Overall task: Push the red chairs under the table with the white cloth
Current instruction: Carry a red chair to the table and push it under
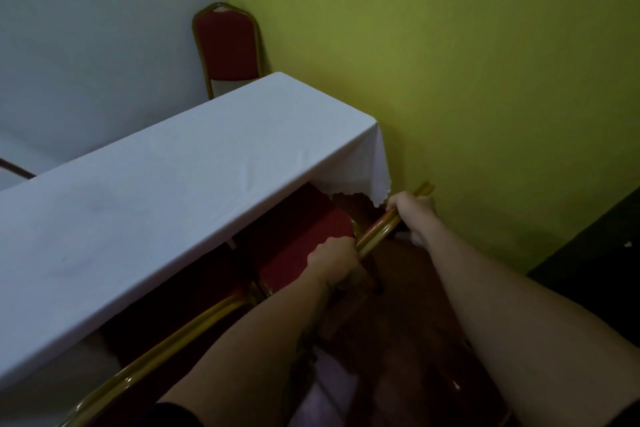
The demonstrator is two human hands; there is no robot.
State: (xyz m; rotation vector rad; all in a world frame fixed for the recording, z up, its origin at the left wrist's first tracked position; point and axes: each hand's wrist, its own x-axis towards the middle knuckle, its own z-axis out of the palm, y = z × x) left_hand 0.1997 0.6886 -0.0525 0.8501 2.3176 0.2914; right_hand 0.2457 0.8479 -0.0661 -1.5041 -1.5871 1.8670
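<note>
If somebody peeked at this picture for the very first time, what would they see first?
Probably the long table with the white cloth stretching from the lower left toward the corner, against the bright green wall on the right. Next, the left hand and right hand gripping the gold frame of a red chair at the table's near edge. Another red chair stands in the far corner.
</note>
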